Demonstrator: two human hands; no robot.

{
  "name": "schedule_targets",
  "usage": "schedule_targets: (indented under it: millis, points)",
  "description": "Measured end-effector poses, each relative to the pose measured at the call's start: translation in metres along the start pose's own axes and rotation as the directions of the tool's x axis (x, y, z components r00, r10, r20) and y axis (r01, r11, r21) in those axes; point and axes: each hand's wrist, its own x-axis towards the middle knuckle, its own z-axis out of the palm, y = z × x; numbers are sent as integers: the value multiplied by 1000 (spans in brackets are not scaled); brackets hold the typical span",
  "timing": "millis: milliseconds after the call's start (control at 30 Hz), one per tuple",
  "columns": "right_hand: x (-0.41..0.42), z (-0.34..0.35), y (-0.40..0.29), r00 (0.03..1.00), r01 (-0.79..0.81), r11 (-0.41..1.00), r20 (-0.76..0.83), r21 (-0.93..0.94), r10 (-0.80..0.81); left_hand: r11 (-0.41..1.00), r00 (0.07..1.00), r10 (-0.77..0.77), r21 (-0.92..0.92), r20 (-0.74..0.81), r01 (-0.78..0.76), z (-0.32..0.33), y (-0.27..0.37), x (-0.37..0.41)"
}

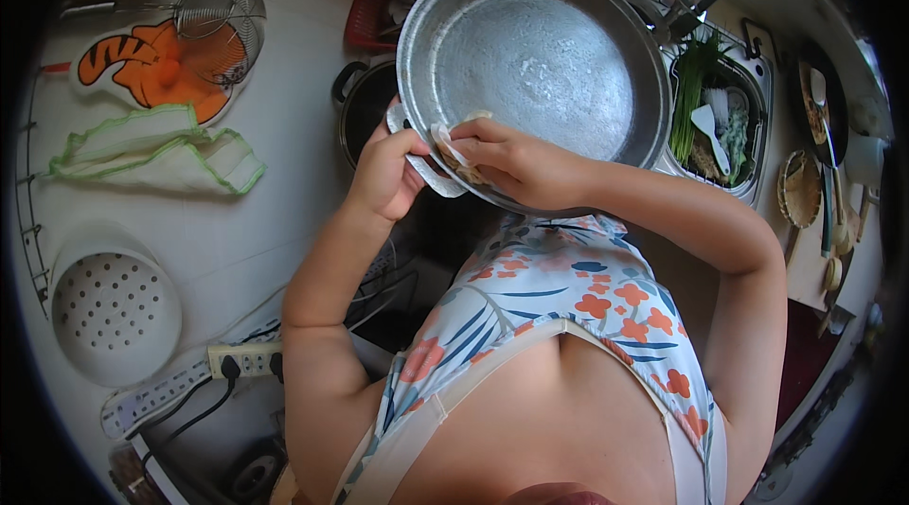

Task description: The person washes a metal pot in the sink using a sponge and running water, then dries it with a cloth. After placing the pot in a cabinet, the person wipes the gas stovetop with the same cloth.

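Note:
A wide, round metal pan point(540, 72) is tilted up before me, its dull silvery inside facing me. My left hand point(389, 175) grips the pan's metal loop handle point(439, 182) at the lower left, with the thumb over the top. In my right hand point(518, 163) is a crumpled, stained paper towel point(446, 143), pressed at the pan's lower-left rim and inner wall. The fingers partly cover the towel. Behind the pan stands a dark pot point(358, 104) with a black handle, mostly hidden.
A sink point(763, 121) at right holds green stalks and a white-handled brush. Left hang a wire skimmer point(220, 15), an orange potholder point(167, 65), a green-edged cloth point(163, 153) and a perforated white container point(113, 306). A power strip point(245, 361) with plugged cords is lower left.

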Motion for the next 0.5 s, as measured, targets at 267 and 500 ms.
schedule_targets:
  millis: [267, 500]
  points:
    - [67, -5, 31, 900, 336, 707, -9, -622, -435, 998, 998, 46, 36, -52, -44, -11, -5, -5]
    - [138, -61, 55, 835, 251, 161, 130, -954, -534, 996, 997, 58, 71, -44, -54, -18, -3, -15]
